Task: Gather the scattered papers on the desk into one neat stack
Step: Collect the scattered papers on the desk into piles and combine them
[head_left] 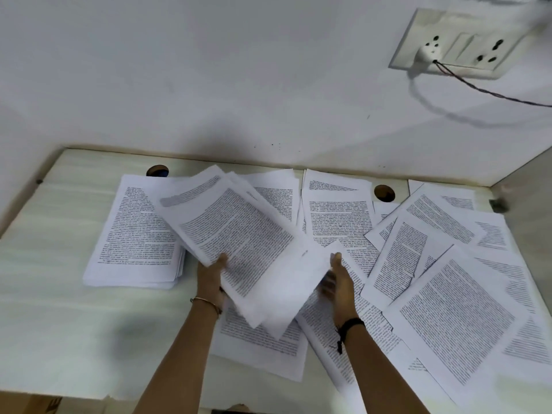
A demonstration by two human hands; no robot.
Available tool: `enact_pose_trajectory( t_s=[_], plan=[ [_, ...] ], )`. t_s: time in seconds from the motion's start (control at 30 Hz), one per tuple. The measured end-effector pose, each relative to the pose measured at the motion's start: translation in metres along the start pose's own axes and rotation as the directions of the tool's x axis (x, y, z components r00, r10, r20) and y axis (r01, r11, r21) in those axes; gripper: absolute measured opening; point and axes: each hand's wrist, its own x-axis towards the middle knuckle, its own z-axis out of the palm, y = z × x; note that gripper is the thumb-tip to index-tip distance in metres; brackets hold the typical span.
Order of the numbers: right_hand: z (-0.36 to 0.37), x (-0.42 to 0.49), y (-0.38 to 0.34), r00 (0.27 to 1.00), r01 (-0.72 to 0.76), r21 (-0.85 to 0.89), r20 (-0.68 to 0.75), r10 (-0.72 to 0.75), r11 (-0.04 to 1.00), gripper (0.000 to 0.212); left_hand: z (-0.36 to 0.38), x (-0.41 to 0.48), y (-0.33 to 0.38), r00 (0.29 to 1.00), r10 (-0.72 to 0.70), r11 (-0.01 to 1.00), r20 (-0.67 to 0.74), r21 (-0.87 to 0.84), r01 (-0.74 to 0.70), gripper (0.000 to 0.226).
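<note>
A bundle of printed sheets hangs tilted above the desk's middle. My left hand grips its near-left edge, thumb on top. My right hand holds the bundle's near-right corner, fingers under the paper and blurred. A squared stack of papers lies flat at the left. Several loose printed papers are spread over the right half of the pale desk, overlapping at mixed angles. More sheets lie under the bundle, between my forearms.
Two round cable holes sit near the desk's back edge. The white wall carries a socket panel with a plug and a thin cord running right. A side panel closes the desk's right end.
</note>
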Motion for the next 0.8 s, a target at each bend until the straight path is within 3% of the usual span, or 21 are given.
enact_pose_trajectory(
  t_s=[0.07,0.13,0.23,0.3,0.43,0.5,0.53,0.67,0.7,0.8],
  plan=[
    [-0.004,0.001,0.001,0.988,-0.074,0.107,0.141,0.059,0.991,0.061,0.018,-0.004,-0.013,1.0,0.001,1.0,-0.013,-0.029,-0.002,0.046],
    [-0.004,0.001,-0.001,0.98,-0.107,0.1,0.181,0.087,0.989,0.067,0.035,-0.011,-0.032,0.998,-0.061,0.997,-0.024,-0.046,0.06,0.048],
    [-0.014,0.007,-0.007,0.996,-0.077,-0.006,0.036,0.077,0.997,0.049,0.047,-0.022,-0.062,0.986,-0.158,0.987,0.042,-0.035,0.16,0.052],
    [-0.027,0.01,-0.011,0.996,-0.091,-0.042,-0.015,0.091,0.995,0.042,0.042,-0.022,-0.068,0.985,-0.156,0.987,0.068,0.038,0.154,0.058],
    [-0.055,0.024,-0.011,0.991,-0.106,-0.185,-0.106,0.087,0.977,0.049,0.016,0.006,-0.037,0.988,0.077,0.98,-0.131,0.191,-0.052,0.07],
    [-0.065,0.032,-0.007,0.989,-0.1,-0.266,-0.134,0.066,0.959,0.074,0.003,0.027,-0.015,0.963,0.156,0.945,-0.22,0.316,-0.081,0.073],
    [-0.071,0.038,-0.004,0.99,-0.091,-0.294,-0.127,0.056,0.951,0.081,-0.002,0.039,-0.003,0.951,0.185,0.91,-0.247,0.409,-0.071,0.075],
    [-0.072,0.039,-0.012,0.993,-0.064,-0.335,-0.116,0.026,0.94,0.048,-0.012,0.077,0.027,0.955,0.183,0.773,-0.234,0.634,0.007,0.082],
    [-0.071,0.039,-0.014,0.991,-0.068,-0.344,-0.13,0.024,0.937,0.049,-0.01,0.085,0.032,0.963,0.188,0.697,-0.195,0.717,0.009,0.078],
    [-0.066,0.039,-0.017,0.977,-0.071,-0.317,-0.215,0.002,0.946,0.059,-0.001,0.096,0.04,0.975,0.194,0.332,-0.107,0.943,0.037,0.065]
  ],
)
